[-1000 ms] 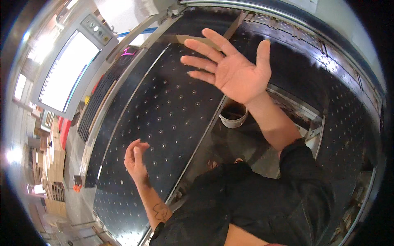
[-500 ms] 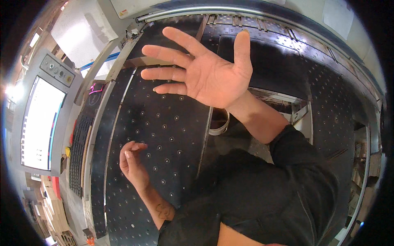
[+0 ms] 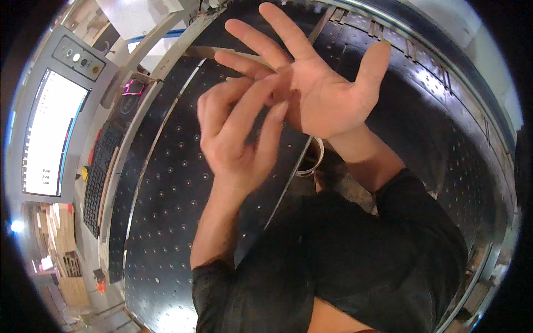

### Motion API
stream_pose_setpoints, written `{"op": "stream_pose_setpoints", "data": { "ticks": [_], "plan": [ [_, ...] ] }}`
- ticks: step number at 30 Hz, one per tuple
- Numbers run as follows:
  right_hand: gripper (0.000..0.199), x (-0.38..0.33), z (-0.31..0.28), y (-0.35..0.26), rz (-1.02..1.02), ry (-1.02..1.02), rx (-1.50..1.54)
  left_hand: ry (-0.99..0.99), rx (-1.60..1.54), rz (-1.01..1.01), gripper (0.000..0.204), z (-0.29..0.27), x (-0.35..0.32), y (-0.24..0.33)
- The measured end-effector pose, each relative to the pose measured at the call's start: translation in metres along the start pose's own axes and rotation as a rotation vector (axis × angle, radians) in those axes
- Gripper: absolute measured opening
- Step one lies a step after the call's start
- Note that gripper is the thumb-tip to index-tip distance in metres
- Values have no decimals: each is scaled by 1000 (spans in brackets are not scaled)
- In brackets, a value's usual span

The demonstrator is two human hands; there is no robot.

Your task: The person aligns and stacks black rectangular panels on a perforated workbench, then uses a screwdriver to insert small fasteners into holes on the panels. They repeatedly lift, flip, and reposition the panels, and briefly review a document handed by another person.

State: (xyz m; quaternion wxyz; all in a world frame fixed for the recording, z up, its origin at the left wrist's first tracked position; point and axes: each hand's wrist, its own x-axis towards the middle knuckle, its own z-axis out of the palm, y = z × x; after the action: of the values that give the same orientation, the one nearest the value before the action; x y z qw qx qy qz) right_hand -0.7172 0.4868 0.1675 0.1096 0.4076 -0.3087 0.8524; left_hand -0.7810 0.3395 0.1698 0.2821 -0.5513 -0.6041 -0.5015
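My right hand [image 3: 327, 91] is held up with its palm facing me, thumb and fingers spread, nothing in it. Against the little-finger side of that palm comes my left hand [image 3: 236, 133]. Its thumb and forefinger draw together in a pinch at the palm's edge, slightly blurred. Whether anything small sits between those fingertips I cannot make out. Part of the right little finger is hidden behind the left hand. Both hands are above a black machine table [image 3: 183, 166] dotted with small round studs.
At the left stand a lit monitor [image 3: 53, 130] with a button panel [image 3: 78, 58], a black keyboard [image 3: 101, 177] and a mouse [image 3: 130, 102]. Wooden boards [image 3: 61, 227] are stacked below them. A round white-rimmed container [image 3: 313, 166] sits beneath my right wrist. A metal rail [image 3: 411, 33] curves along the far side.
My left hand has risen from low over the table to the right palm, its fingers now at that palm's edge. The right hand stays spread. The view has shifted and turned.
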Motion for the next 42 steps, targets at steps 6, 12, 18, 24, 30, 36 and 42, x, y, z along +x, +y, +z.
{"op": "stream_pose_setpoints", "data": {
  "ticks": [6,12,18,24,30,36,42],
  "plan": [
    [135,-19,-60,-74,-34,-12,84,-3,112,52,33,108,37,-4],
    [138,-29,-102,-113,-68,-26,94,-14,163,88,34,162,51,-9],
    [140,-25,-110,-114,-86,-88,85,-10,159,97,30,165,56,-11],
    [145,-16,-91,-116,-14,-100,26,45,123,7,26,145,52,0],
    [146,-9,-69,-102,-20,-159,-355,61,139,-13,21,119,47,10],
    [139,-18,-58,-95,-41,-160,-778,1,185,-5,22,101,46,19],
    [148,-24,-60,-83,-61,-77,-1023,-20,213,89,22,96,48,16]
  ]
}}
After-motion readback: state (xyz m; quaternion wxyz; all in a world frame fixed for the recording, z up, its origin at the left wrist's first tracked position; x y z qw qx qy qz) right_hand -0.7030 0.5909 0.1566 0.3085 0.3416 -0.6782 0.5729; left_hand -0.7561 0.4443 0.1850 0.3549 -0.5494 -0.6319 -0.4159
